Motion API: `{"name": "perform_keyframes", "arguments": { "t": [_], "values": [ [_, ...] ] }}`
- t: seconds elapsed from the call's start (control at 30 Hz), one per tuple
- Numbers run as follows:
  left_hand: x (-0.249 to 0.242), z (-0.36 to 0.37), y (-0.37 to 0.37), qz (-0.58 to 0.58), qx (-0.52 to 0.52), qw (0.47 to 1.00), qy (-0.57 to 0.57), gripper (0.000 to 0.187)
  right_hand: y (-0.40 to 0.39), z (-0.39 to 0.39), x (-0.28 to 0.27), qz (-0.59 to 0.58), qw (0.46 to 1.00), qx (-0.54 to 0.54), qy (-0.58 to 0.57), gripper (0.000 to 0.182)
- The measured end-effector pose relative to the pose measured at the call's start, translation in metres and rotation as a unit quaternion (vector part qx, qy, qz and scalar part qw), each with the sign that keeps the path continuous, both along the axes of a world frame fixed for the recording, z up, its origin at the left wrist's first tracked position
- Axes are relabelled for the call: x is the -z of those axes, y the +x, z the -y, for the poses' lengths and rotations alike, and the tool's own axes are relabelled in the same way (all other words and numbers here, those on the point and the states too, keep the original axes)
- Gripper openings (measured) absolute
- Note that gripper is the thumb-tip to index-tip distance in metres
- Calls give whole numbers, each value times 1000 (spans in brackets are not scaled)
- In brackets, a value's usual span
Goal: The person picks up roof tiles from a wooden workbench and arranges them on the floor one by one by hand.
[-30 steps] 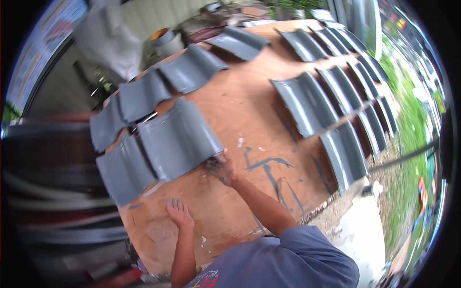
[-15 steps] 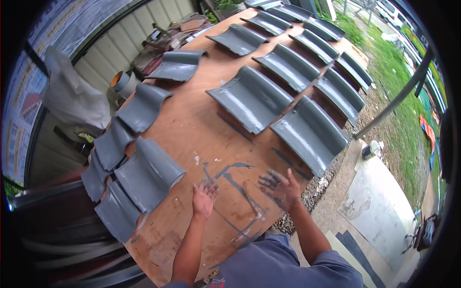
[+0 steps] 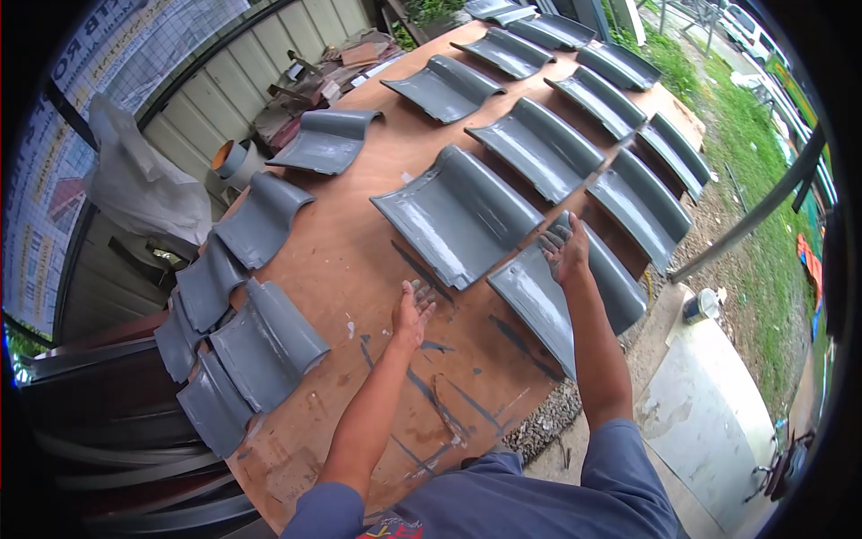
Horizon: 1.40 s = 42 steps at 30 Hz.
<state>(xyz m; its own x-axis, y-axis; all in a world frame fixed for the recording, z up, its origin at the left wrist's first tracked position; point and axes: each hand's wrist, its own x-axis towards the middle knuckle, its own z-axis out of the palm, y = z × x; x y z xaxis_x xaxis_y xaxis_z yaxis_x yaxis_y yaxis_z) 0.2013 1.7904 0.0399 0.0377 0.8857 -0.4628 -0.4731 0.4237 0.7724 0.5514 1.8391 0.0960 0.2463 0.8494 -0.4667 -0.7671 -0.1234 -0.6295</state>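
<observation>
My left hand [image 3: 413,314] is held out over the board, empty, fingers apart and grey-stained. Just beyond it lies a curved grey roof tile [image 3: 458,216] with a wet-looking shine. Over a second grey roof tile [image 3: 536,289], at the board's right edge, reaches my right hand [image 3: 566,253]. Its fingers are stretched out, smeared with grey, and hold nothing; the hand and forearm hide part of that tile. Both tiles rest on a brown wooden board [image 3: 341,269] marked with grey paint streaks.
More grey tiles run up the board in rows, and a left-hand group includes an overlapping tile [image 3: 269,341]. A metal pole [image 3: 754,216] slants along the right. A paint-smeared tin [image 3: 701,307] stands beside a pale sheet [image 3: 709,395]. Gravel [image 3: 549,420] borders the board.
Both hands have moved forward, away from my body. The right hand has come up over the nearest right tile; the left is closer to the tile beside it.
</observation>
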Motion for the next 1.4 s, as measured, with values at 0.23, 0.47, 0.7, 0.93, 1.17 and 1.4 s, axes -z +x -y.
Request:
{"name": "perform_keyframes", "arguments": {
  "t": [0.23, 0.47, 0.7, 0.93, 1.17, 1.4],
  "values": [
    [-4, -80, -4, 40, -8, 999, 26, 80, -22, -70, 35, 169, 979, 58, -96, 78],
    [5, -124, -8, 114, -10, 992, 47, 90, -31, -86, 37, 210, 972, 55, -89, 72],
    [-14, -137, -16, 116, -13, 993, 21, 106, -54, -81, 17, 382, 920, 55, -69, 90],
    [-6, -143, -42, 172, -70, 982, -21, 97, -73, -112, 19, 461, 885, -31, -61, 97],
    [-10, -143, -101, 158, -144, 977, 16, 95, -142, -157, 37, 455, 888, -57, -31, 71],
    [-14, -134, -187, 117, -214, 969, 35, 97, -235, -170, 33, 304, 939, -151, 47, 69]
  ]
}}
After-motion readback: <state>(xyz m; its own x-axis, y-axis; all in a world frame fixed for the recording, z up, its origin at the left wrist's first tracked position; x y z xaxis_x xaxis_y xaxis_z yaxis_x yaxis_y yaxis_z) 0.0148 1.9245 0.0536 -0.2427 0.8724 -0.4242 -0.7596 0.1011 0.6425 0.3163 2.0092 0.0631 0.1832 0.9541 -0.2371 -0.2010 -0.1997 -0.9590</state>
